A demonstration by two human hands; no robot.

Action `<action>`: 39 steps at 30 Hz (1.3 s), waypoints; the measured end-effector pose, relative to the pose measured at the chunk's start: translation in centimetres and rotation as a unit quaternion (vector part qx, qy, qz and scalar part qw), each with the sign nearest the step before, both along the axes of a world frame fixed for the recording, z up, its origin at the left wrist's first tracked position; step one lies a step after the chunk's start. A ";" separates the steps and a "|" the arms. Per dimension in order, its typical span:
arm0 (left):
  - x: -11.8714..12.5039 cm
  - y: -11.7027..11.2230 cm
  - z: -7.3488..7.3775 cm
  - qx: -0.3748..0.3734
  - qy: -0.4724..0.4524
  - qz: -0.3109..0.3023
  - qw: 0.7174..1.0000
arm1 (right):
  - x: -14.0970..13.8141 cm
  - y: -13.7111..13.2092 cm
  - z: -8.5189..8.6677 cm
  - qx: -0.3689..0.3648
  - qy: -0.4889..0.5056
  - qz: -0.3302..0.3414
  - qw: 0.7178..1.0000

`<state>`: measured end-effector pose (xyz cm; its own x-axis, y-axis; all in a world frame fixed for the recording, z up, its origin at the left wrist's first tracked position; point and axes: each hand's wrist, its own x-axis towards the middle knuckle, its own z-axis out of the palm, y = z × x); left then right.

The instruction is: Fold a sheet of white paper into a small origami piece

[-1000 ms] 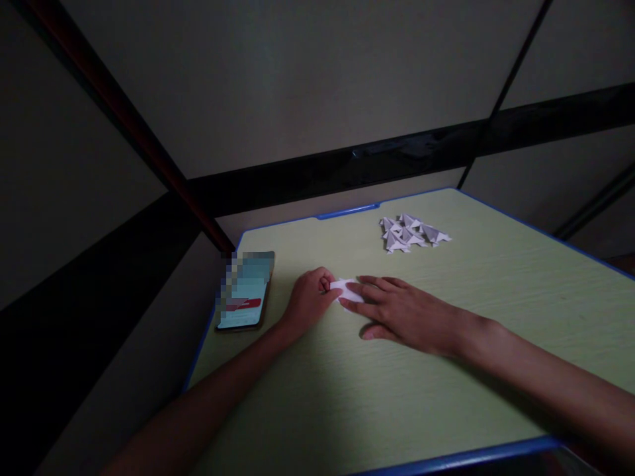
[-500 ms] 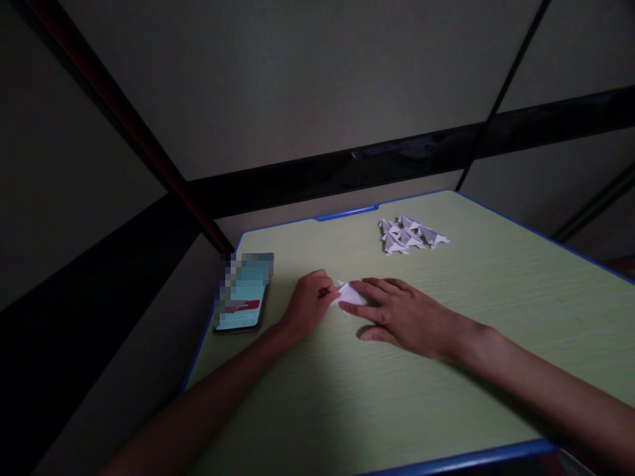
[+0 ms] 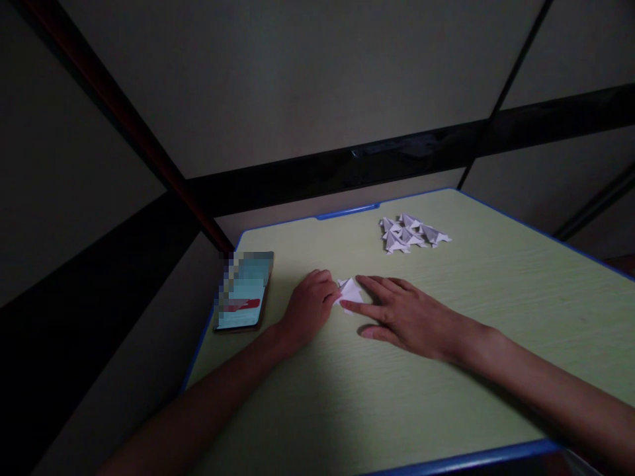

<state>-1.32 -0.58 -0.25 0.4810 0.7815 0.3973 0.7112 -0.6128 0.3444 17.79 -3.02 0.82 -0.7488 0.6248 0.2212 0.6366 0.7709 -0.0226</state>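
A small folded piece of white paper (image 3: pixel 351 291) lies on the pale green table (image 3: pixel 278 410) between my hands. My left hand (image 3: pixel 312 304) is closed at its left corner, thumb and fingers pinched on the paper. My right hand (image 3: pixel 397 311) rests with its fingers spread; one fingertip touches the paper's lower side and another is close to its upper right edge. Farther back stands a cluster of several folded paper figures (image 3: pixel 409 237), white with pointed tips, which look like origami frogs.
A phone (image 3: pixel 245 291) with a lit screen, partly blurred out, lies at the table's left edge. Blue trim (image 3: pixel 347 212) borders the table. Behind it rise dark cabinet panels (image 3: pixel 322 92) with a glossy black band (image 3: pixel 297 183).
The fingers of my right hand have spread apart, baring more of the folded paper. My left fingers have shifted slightly and still pinch its left corner.
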 end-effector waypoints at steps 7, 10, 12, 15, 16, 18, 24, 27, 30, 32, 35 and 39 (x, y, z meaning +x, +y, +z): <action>0.0 0.0 0.0 -0.011 -0.009 0.006 1.000 | 0.1 -0.1 -0.3 0.005 0.000 0.011 1.000; 0.1 0.0 0.1 -0.008 -0.007 0.000 1.000 | 0.2 0.0 -0.3 0.005 -0.012 0.014 1.000; 0.1 0.0 0.2 -0.004 -0.004 0.000 1.000 | 0.2 0.0 -0.3 0.006 -0.015 0.014 1.000; 0.2 0.0 0.3 0.001 0.010 0.000 1.000 | 0.2 0.1 -0.4 0.011 -0.017 0.012 1.000; 0.2 0.0 0.3 0.003 0.015 -0.001 1.000 | 0.1 0.1 -0.3 0.013 -0.018 0.012 1.000; 0.2 0.0 0.3 0.009 0.030 -0.006 0.999 | 0.1 0.2 -0.1 0.014 -0.023 0.015 1.000; -0.1 -0.1 0.4 0.050 0.115 -0.035 0.991 | 0.0 0.4 0.6 0.012 -0.042 0.035 0.998; -0.4 -0.1 0.4 0.074 0.172 -0.057 0.981 | -0.1 0.5 0.6 0.007 -0.039 0.036 0.999; -1.0 0.0 0.7 0.085 0.222 -0.095 0.967 | 0.0 0.5 0.5 -0.001 -0.038 0.032 0.999; -1.3 0.1 1.0 0.086 0.240 -0.118 0.960 | 0.0 0.5 0.4 -0.007 -0.040 0.032 0.999; -1.5 0.2 1.2 0.084 0.245 -0.139 0.956 | 0.1 0.6 0.5 -0.015 -0.043 0.034 0.998; -1.5 0.2 1.3 0.084 0.246 -0.149 0.954 | 0.2 0.7 0.5 -0.018 -0.041 0.034 0.998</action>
